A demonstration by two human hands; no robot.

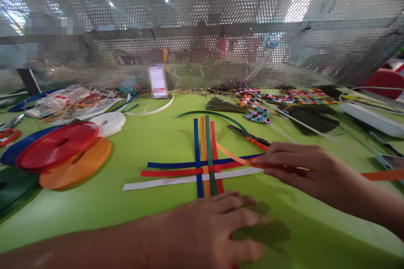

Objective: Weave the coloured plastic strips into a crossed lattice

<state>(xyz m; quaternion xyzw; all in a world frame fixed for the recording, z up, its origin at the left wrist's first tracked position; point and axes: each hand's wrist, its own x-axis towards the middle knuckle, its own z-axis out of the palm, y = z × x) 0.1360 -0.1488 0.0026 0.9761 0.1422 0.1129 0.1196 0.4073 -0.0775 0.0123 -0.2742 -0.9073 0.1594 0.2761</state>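
Note:
Woven strips cross on the green table: a blue upright strip (196, 143), an orange one (203, 141), a green one (208, 138) and a red one (215, 145). Across them run a blue strip (170, 165), a red strip (167, 173) and a white strip (158, 183). My right hand (303, 168) pinches a loose orange strip (235, 156), its curved free end reaching toward the weave. Over the near ends of the upright strips lies my left hand (221, 227), fingers spread, hiding part of them.
Rolls of strip lie left: red (59, 145), orange (77, 164), white (110, 124), green (19, 189). Scissors (252, 136) and a curved green strip (211, 113) lie behind the weave. Woven pieces (257, 113) are at the back, before a perforated metal screen (202, 8).

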